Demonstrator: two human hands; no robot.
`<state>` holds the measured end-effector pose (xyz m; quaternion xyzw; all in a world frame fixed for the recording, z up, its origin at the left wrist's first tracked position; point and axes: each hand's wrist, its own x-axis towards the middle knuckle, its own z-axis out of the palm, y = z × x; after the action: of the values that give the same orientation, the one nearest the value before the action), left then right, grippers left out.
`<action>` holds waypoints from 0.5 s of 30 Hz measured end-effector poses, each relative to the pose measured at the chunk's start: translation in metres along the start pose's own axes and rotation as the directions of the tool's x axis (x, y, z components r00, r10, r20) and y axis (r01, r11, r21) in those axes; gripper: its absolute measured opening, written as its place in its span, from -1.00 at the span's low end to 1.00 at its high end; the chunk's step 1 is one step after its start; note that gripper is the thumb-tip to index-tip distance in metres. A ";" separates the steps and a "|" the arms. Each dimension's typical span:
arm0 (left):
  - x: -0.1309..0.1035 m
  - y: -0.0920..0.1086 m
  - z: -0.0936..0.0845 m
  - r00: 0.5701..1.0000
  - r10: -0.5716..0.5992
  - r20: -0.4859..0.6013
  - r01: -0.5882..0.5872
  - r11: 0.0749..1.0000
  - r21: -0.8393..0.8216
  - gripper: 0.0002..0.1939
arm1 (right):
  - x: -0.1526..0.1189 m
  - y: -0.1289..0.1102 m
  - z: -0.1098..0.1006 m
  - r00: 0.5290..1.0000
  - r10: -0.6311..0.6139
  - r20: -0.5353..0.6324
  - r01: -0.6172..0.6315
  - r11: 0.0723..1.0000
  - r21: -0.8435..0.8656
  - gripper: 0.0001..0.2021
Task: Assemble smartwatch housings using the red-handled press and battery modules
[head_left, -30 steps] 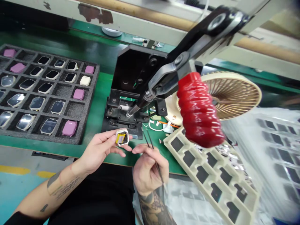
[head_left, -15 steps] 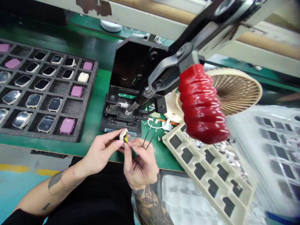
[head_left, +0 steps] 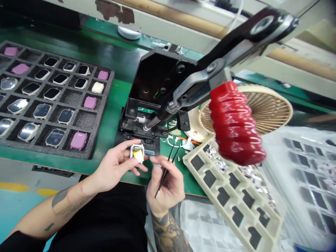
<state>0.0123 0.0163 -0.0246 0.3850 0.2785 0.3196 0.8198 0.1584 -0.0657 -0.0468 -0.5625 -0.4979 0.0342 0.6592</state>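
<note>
Left hand was closed in a pinch on a small white watch case, which was held up above the desk, on the near side of a black press, with its open face turned upward. Inside the case a pale part with yellow edges was exposed, and the left thumb was placed at its lower border. Tweezers were gripped in the right hand, their tips parted and pointed away from the case. Fine handling of the case's insides was judged to be the step in hand; whether the pale part was seated or loose could not be told. For the next move, a steady pinch and a light, exact touch seemed to be called for. On the green surface, a grey foam tray was filled in many pockets with dark-faced watches and purple pieces. The press was fitted with a ribbed red handle, behind which a round fan was partly hidden. To the right, a cream tray of dark pieces was laid at a slant beside clear plastic trays. Far to the left, a blue floor was crossed by a yellow line.
</note>
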 end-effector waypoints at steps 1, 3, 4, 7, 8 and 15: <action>0.000 0.001 0.000 1.000 0.014 0.006 -0.014 1.000 0.009 -0.41 | -0.001 0.001 -0.001 0.999 0.019 -0.029 -0.020 1.000 -0.001 -0.63; 0.001 0.001 -0.002 0.999 0.041 0.021 -0.042 0.999 0.020 -0.37 | -0.001 0.001 -0.001 0.998 0.040 -0.051 -0.039 0.999 0.013 -0.59; 0.001 0.001 -0.003 0.998 0.052 0.032 -0.053 0.998 0.024 -0.35 | -0.001 0.001 -0.001 0.999 0.039 -0.035 -0.038 0.999 0.028 -0.56; -0.001 -0.002 -0.008 0.995 0.077 0.065 -0.080 0.996 0.040 -0.40 | 0.002 0.001 -0.001 0.989 0.017 0.147 -0.022 0.999 0.031 -0.47; -0.002 -0.003 -0.009 0.994 0.089 0.071 -0.092 0.994 0.050 -0.43 | 0.004 0.001 -0.001 0.976 0.014 0.216 -0.018 1.000 0.014 -0.46; -0.009 -0.007 -0.013 0.986 0.144 0.083 -0.161 0.952 0.260 -0.43 | 0.010 0.001 0.000 0.947 0.183 0.263 -0.216 0.971 0.103 -0.59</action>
<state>0.0003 0.0120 -0.0357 0.5217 0.2626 0.3294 0.7419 0.1643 -0.0594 -0.0410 -0.5569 -0.5147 0.2041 0.6191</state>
